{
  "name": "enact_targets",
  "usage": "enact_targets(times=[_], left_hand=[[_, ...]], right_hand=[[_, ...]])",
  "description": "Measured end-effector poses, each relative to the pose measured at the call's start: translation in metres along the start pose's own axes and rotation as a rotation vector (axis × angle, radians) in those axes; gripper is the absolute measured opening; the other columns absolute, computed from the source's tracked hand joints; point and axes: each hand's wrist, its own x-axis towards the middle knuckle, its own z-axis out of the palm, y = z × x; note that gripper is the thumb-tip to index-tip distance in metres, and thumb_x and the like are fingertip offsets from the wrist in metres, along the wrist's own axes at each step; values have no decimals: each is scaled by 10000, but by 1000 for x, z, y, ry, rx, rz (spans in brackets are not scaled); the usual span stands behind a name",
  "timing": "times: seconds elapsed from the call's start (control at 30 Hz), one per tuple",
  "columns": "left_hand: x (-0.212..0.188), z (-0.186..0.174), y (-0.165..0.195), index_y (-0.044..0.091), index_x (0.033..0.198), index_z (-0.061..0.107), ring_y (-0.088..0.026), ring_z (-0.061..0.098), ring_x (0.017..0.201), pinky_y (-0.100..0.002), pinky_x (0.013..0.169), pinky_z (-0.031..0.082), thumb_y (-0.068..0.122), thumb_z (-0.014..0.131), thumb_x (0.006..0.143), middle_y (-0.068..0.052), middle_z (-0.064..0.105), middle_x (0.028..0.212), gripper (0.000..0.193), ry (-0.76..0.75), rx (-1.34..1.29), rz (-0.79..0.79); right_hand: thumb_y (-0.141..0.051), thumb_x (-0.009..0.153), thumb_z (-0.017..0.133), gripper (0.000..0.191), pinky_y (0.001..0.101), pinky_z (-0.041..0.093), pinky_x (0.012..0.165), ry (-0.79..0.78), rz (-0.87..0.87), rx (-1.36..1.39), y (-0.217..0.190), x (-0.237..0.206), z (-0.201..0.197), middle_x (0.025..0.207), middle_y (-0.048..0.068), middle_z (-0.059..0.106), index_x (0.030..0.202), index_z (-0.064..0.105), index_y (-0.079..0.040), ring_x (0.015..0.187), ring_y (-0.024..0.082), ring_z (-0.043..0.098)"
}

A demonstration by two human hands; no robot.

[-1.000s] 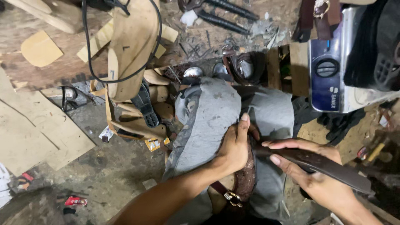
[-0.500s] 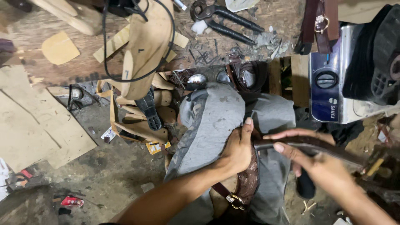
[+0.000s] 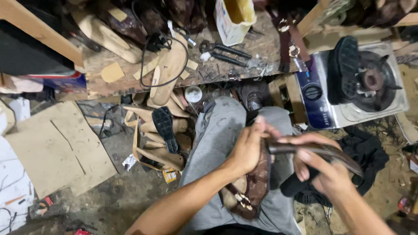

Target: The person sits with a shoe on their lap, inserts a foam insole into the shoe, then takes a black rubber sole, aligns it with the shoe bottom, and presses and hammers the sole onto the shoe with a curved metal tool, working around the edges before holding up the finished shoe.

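Head view: the left hand [image 3: 249, 148] reaches in from below over the lap, forearm slanting up to the right, fingers curled and closed on the near end of a dark strap [image 3: 322, 151]. The right hand [image 3: 324, 172] comes from the lower right, palm down, fingers bent over the strap with the thumb under it, so it is clamped too. The strap runs between the hands and on past the right one, above the right knee. A brown sandal [image 3: 254, 187] with a gold buckle lies on the lap under the left wrist.

On the bench [image 3: 130, 82], a white tub [image 3: 234, 17] stands open; its inside looks yellowish, contents unclear. Pliers [image 3: 224, 50] lie beside it. To the right, a stove [image 3: 348, 93] carries a black shoe [image 3: 344, 69].
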Motion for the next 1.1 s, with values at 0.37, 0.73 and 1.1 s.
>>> enact_targets(times=[0.37,0.73,1.1], left_hand=[[-21,65,93,7,1193,698,-147,688,727,-295,785,546,467,209,1162,-41,700,735,672,-285,415,419],[-55,71,68,27,965,725,-158,641,566,-303,618,518,399,246,1121,-41,638,616,626,-246,542,281],[-66,68,67,77,920,704,-202,636,613,-344,711,514,325,270,1130,-16,621,623,543,-276,626,387]], right_hand=[[-61,990,641,334,356,504,530,271,-533,391,20,-103,48,1357,375,600,1287,576,77,598,199,572],[-11,846,721,249,288,582,753,269,-450,-811,-26,-163,34,1137,158,762,1093,706,6,847,181,741],[-12,851,727,235,302,579,607,380,-211,-568,-26,-158,50,1144,196,766,1083,735,24,677,199,712]])
